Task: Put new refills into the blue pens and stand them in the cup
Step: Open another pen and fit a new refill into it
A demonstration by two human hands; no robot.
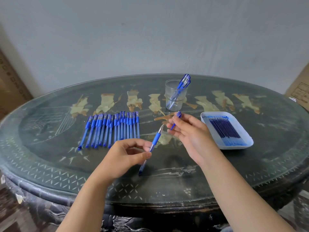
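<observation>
My left hand (127, 154) pinches an uncapped blue pen (154, 141) by its barrel, tip pointing up and to the right. My right hand (187, 129) holds the pen's blue cap (176, 119) between its fingers, just beyond the tip. Several capped blue pens (113, 129) lie in a row on the table to the left. A clear plastic cup (175, 96) stands at the back with two blue pens leaning in it. At the right, a white tray (247, 136) holds several blue refills (225, 129).
The dark oval table (50, 164) has a glass top with painted figures. A grey wall rises behind it. Cardboard boxes stand at the far left (10, 87) and far right (299, 91).
</observation>
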